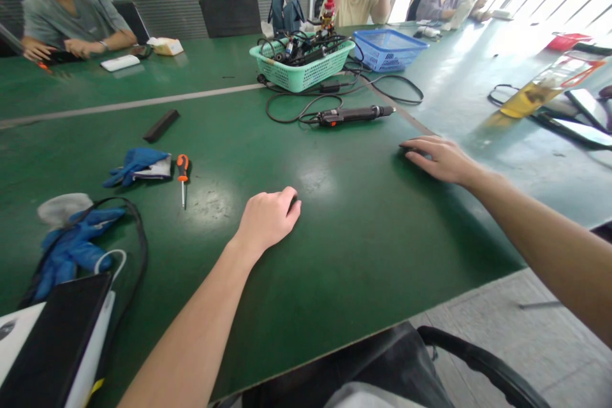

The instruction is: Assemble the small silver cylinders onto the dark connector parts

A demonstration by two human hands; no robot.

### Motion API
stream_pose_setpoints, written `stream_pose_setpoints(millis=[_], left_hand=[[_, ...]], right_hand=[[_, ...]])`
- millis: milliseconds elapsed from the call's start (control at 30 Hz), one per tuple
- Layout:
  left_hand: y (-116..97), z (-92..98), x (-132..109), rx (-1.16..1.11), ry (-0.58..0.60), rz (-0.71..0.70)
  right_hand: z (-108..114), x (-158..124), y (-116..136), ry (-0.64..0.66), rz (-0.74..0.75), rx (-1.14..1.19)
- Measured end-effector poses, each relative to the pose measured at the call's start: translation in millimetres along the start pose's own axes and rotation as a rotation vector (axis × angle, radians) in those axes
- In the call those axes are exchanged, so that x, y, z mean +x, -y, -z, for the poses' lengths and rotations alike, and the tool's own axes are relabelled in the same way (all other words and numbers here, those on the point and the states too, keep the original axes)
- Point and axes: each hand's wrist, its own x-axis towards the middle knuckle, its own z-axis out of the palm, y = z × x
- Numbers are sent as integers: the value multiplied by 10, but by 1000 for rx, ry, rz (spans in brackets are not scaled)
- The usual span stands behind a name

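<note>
My left hand (266, 220) rests on the green table (335, 236) near the middle, its fingers curled in and a dark gap between thumb and forefinger. I see nothing held in it. Farther right, my right hand (442, 159) lies on the tabletop with fingers stretched forward and the thumb apart, holding nothing visible. Nearest to it, beyond the fingertips, lies a black electric screwdriver (354, 115) with its cable looped behind. To the left of my left hand is an orange-and-black screwdriver (182, 172), its blade towards me, beside a folded blue work glove (143, 164).
A green basket (301, 76) full of tools and cables stands at the back beside a blue basket (389, 51). A black bar (161, 125), another blue glove (79, 239) and a phone (55, 338) are left. A bottle (535, 92) tilts at right. Several people sit around the table.
</note>
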Motion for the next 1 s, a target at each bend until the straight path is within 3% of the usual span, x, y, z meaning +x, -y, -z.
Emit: stream_pose_setpoints(millis=[167, 400, 533, 667, 800, 900, 1000], left_hand=[[6, -10, -3, 5, -6, -8], [9, -9, -37, 7, -8, -14], [-4, 6, -52, 10, -13, -1], [-45, 29, -62, 12, -22, 57], [-59, 42, -61, 4, -36, 156], [-28, 42, -58, 10, -39, 236], [7, 38, -56, 11, -50, 251]], right_hand=[[-50, -139, 268, -103, -121, -100], [-51, -101, 800, -101, -137, -46], [-100, 84, 1335, -87, -77, -10], [-185, 293, 2048, -114, -52, 17], [-241, 424, 2728, -86, 78, 79], [-247, 463, 3039, -66, 119, 98], [-233, 475, 3133, -50, 105, 111]])
